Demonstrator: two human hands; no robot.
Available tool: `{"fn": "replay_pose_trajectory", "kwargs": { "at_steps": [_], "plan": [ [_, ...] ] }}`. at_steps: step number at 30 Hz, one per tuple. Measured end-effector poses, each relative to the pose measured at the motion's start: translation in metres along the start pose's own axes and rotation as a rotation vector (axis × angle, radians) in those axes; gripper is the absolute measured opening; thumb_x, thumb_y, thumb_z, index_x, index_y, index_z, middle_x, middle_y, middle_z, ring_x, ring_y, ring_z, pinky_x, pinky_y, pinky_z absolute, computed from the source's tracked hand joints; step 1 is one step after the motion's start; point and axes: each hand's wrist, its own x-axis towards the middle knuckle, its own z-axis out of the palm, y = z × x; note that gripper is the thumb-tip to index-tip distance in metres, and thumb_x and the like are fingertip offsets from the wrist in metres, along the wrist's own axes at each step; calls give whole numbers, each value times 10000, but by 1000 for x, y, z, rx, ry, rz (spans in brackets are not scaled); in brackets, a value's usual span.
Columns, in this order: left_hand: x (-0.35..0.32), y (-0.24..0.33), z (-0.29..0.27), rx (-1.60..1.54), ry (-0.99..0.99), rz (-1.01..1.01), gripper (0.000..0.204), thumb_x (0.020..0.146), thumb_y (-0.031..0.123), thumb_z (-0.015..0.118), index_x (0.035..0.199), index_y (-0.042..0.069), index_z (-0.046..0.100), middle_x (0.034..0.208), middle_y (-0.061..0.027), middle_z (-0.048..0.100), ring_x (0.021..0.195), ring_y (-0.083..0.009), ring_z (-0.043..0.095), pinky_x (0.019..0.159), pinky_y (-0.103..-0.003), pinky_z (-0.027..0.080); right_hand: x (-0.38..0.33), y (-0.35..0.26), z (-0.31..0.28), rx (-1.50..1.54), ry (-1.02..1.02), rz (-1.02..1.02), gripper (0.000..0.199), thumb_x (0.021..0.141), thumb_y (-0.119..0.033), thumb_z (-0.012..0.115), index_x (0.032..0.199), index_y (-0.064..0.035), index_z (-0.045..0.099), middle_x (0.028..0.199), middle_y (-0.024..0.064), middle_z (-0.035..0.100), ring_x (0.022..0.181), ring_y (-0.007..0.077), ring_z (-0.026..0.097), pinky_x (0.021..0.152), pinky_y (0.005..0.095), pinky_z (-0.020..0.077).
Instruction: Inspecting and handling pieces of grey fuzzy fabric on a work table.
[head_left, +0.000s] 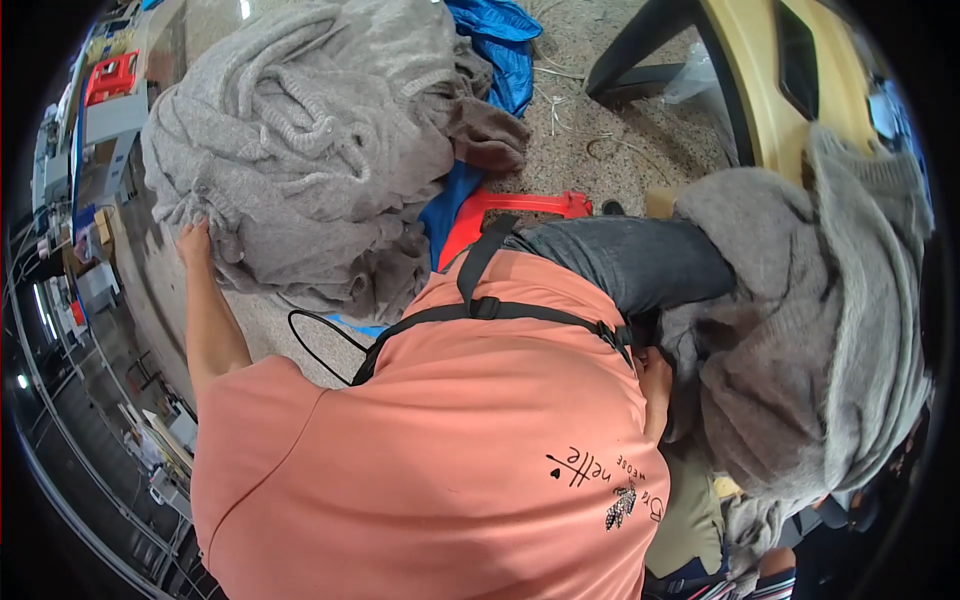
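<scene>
At the far left, my left hand (195, 238) grips the lower left edge of a big heap of grey knit sweaters (330, 150), its fingers closed on the knit fabric. The heap shows ribbed trims and folds, with a browner piece at its right side. Close to my waist on the right, my right hand (655, 385) is curled beside a second pile of grey-brown knit sweaters (770, 340). My shirt partly covers that hand, and whatever its fingers hold is hidden. This pile lies over my leg, in dark jeans (620, 262), and against a yellow table.
Blue plastic sheeting (505, 45) lies under and behind the left heap. A red plastic stool (520, 205) stands between heap and leg. The yellow table (760, 70) with dark legs is at upper right. Loose strings (560, 115) lie on the speckled floor. A black cable (318, 350) loops beside my waist.
</scene>
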Motion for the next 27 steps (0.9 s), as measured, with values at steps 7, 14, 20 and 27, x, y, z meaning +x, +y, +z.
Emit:
{"fn": "replay_pose_trajectory", "kwargs": {
  "at_steps": [7, 14, 20, 27],
  "plan": [
    [10, 27, 5, -373, 201, -34, 891, 605, 603, 653, 1311, 125, 396, 1288, -271, 381, 1195, -352, 390, 958, -405, 344, 21, -28, -11, 77, 38, -87, 135, 747, -64, 570, 841, 25, 533, 849, 206, 594, 797, 374, 578, 678, 428, 450],
    [8, 91, 2, 376, 349, 223, 981, 580, 606, 672, 1358, 132, 308, 1314, -256, 357, 1201, -379, 374, 971, -438, 322, 13, -35, -16, -14, -70, 24, 160, 741, -40, 561, 889, 18, 541, 839, 205, 588, 783, 373, 580, 668, 423, 454],
    [23, 75, 51, 245, -307, 232, 779, 628, 505, 635, 1143, -66, 510, 1149, -241, 532, 1079, -347, 511, 899, -384, 391, 11, -37, -9, -79, -68, 28, 177, 750, -32, 556, 922, 9, 548, 834, 220, 578, 772, 383, 572, 643, 441, 441],
    [-70, -39, 174, 384, -345, 24, 599, 726, 341, 576, 1206, -1, 473, 1242, -204, 457, 1186, -316, 415, 979, -384, 347, 9, -35, -5, -46, 24, -31, 188, 747, -88, 566, 924, -25, 555, 770, 197, 575, 701, 358, 573, 595, 417, 433]
  ]
}}
